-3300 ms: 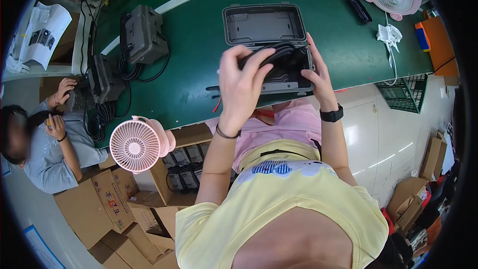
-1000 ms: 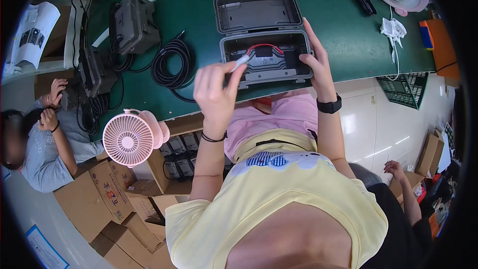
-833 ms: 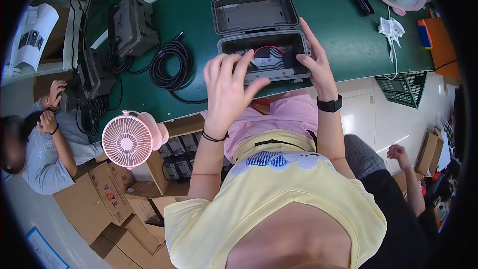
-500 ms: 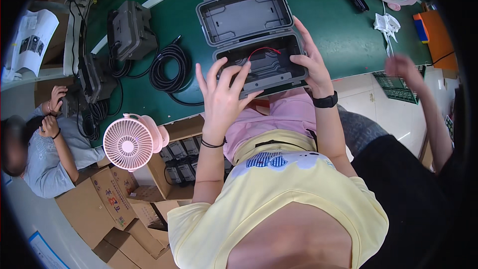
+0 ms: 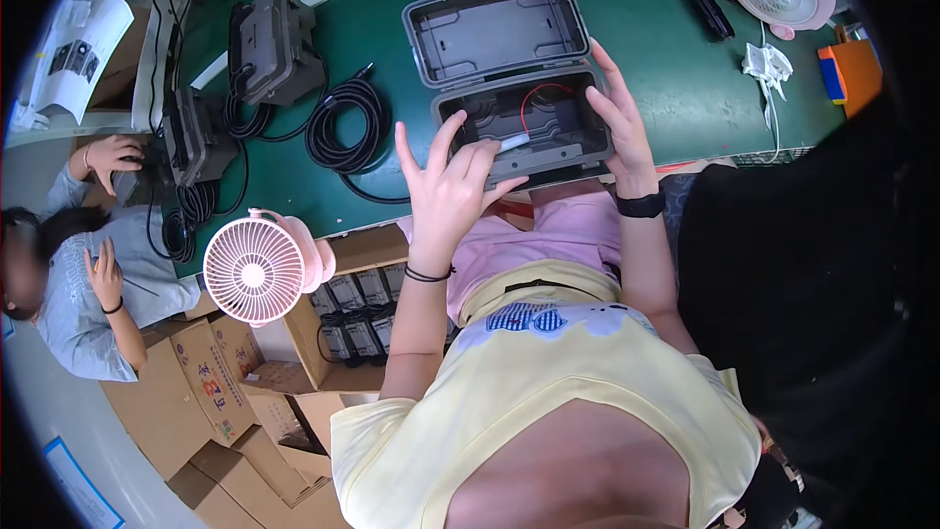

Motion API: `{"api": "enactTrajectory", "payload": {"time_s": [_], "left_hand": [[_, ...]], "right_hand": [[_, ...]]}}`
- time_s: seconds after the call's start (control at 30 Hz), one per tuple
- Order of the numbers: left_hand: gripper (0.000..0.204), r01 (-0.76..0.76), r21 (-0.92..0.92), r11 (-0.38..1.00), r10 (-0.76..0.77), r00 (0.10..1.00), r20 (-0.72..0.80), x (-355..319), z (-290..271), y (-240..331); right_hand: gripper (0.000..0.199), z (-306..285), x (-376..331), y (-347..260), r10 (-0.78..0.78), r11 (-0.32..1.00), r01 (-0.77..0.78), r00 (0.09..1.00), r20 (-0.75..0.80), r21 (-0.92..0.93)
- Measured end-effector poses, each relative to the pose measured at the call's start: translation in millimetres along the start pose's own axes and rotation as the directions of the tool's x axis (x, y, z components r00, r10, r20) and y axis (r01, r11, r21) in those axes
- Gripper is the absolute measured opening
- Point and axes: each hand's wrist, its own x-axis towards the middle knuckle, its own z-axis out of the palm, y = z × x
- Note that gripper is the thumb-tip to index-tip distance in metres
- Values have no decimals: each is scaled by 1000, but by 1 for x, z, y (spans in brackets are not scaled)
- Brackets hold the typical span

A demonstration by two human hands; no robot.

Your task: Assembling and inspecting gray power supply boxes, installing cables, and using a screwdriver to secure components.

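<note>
An open grey case (image 5: 519, 88) sits on the green tabletop (image 5: 646, 20) right in front of the person, lid tipped back, a red wire (image 5: 534, 103) looped inside the tray. The left hand (image 5: 446, 191) hovers at the case's near left edge, fingers spread wide apart, with a small white tube (image 5: 514, 141) at the fingertips; whether it is pinched or just lying there cannot be told. The right hand (image 5: 619, 118) rests flat along the tray's right wall, fingers straight and apart, steadying it. This looks like the step of arranging the contents, so the next move would call for a light, exact touch near that wire. A black cable coil (image 5: 345, 125) lies just left, a pink fan (image 5: 257, 269) nearer the person.
</note>
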Motion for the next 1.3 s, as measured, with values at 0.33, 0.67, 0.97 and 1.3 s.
{"api": "enactTrajectory", "payload": {"time_s": [0.33, 0.67, 0.97, 1.3], "left_hand": [[41, 80, -109, 991, -83, 996, -22, -1, -11, -10], [52, 306, -369, 878, -356, 931, -75, -28, -16, -41], [90, 304, -687, 660, -581, 787, -209, -38, 3, -27], [87, 347, -682, 644, -664, 696, -273, -31, 0, -21]], "right_hand": [[62, 13, 1, 6, 90, 990, -78, 991, -98, 116], [74, 41, 8, 18, 46, 999, -44, 995, -89, 24], [60, 45, 9, 20, -21, 989, 6, 995, -100, -149], [58, 59, 2, 25, -89, 971, 110, 990, 107, -210]]}}
